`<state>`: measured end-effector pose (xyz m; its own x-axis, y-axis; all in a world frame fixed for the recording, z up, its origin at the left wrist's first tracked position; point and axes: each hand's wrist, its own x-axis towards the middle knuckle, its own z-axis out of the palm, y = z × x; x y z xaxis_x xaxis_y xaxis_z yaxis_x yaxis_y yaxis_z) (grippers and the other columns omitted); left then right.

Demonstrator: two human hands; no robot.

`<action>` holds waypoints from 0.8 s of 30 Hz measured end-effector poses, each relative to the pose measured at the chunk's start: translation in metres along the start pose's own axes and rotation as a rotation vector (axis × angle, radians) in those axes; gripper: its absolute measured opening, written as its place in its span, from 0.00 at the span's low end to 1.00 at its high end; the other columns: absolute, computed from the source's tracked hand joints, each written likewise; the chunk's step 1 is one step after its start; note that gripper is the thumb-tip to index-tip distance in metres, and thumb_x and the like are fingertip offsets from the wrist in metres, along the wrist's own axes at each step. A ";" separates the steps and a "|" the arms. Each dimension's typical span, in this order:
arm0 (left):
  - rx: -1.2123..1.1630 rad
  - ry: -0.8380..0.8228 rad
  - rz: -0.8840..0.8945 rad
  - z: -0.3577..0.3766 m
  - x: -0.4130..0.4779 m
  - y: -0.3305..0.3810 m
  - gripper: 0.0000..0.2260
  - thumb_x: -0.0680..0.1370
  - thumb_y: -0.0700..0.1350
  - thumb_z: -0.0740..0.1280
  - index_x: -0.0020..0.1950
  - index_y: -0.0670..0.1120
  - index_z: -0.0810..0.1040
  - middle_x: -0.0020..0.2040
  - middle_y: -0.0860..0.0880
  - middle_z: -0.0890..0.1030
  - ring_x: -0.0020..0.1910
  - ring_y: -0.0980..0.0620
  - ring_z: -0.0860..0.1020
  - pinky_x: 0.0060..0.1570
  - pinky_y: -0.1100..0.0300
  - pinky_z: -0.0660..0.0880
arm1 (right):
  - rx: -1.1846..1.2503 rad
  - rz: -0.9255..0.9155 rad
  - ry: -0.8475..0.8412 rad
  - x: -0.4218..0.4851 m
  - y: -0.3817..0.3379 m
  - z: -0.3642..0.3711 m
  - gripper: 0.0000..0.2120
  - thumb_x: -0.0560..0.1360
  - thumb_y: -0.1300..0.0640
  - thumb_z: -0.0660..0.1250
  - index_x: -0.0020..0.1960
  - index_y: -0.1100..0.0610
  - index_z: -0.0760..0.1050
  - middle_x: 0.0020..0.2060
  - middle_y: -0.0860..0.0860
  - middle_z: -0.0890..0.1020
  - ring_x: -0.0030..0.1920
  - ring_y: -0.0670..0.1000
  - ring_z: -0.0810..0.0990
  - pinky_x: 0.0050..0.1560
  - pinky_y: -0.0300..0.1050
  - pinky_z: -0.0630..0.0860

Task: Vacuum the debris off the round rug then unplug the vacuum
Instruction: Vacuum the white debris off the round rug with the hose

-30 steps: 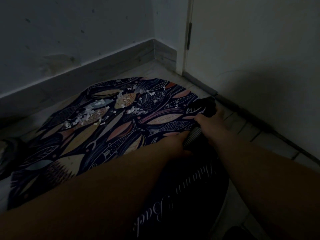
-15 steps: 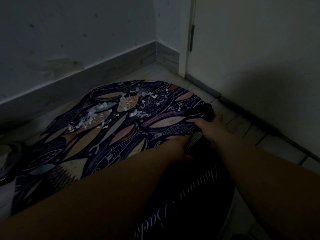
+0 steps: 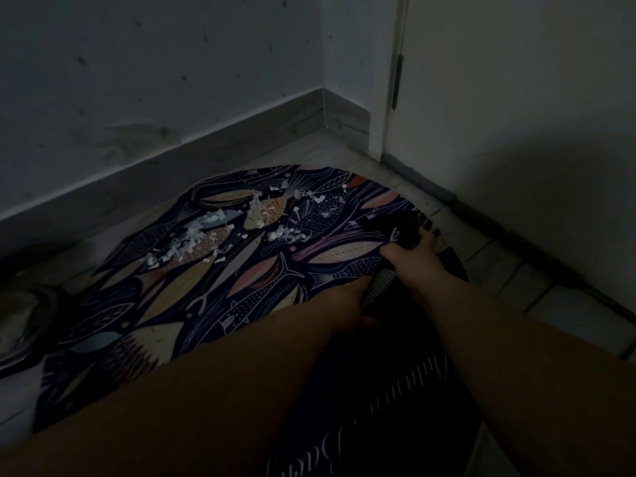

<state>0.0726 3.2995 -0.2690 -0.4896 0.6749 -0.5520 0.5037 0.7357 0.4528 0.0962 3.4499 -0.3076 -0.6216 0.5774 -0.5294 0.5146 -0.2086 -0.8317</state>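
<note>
Nearest you, your left hand [image 3: 344, 299] lies against the ribbed vacuum hose [image 3: 378, 287], its grip too dark to tell. Just beyond, your right hand [image 3: 420, 259] curls round the black nozzle [image 3: 406, 232] at the right edge of the round rug [image 3: 179, 290]. Farther off, white debris [image 3: 192, 241] lies scattered on it.

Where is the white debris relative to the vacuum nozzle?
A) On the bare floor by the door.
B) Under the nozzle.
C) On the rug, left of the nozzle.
C: the debris lies scattered on the rug, left of the nozzle gripped by the right hand.
</note>
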 end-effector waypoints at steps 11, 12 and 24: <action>-0.036 0.029 -0.059 -0.006 -0.007 -0.017 0.37 0.77 0.49 0.67 0.78 0.51 0.46 0.71 0.43 0.68 0.68 0.44 0.69 0.63 0.57 0.67 | -0.018 -0.002 -0.101 0.004 -0.008 0.023 0.40 0.75 0.54 0.69 0.78 0.43 0.47 0.65 0.60 0.71 0.50 0.61 0.78 0.48 0.54 0.78; -0.035 0.033 -0.058 -0.005 -0.008 -0.017 0.37 0.77 0.49 0.67 0.78 0.51 0.46 0.71 0.43 0.68 0.68 0.44 0.69 0.63 0.57 0.67 | -0.024 -0.004 -0.096 0.003 -0.009 0.024 0.40 0.75 0.54 0.69 0.78 0.43 0.47 0.65 0.60 0.72 0.49 0.61 0.78 0.48 0.54 0.78; -0.074 0.046 -0.066 -0.001 -0.032 -0.019 0.37 0.77 0.49 0.67 0.78 0.52 0.45 0.72 0.45 0.67 0.69 0.45 0.68 0.63 0.60 0.66 | -0.106 -0.001 -0.129 -0.014 -0.011 0.032 0.42 0.74 0.53 0.69 0.78 0.43 0.47 0.67 0.59 0.70 0.52 0.61 0.77 0.48 0.54 0.79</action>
<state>0.0784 3.2643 -0.2595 -0.5531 0.6253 -0.5505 0.4160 0.7798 0.4678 0.0801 3.4188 -0.2965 -0.6892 0.4703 -0.5513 0.5693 -0.1193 -0.8134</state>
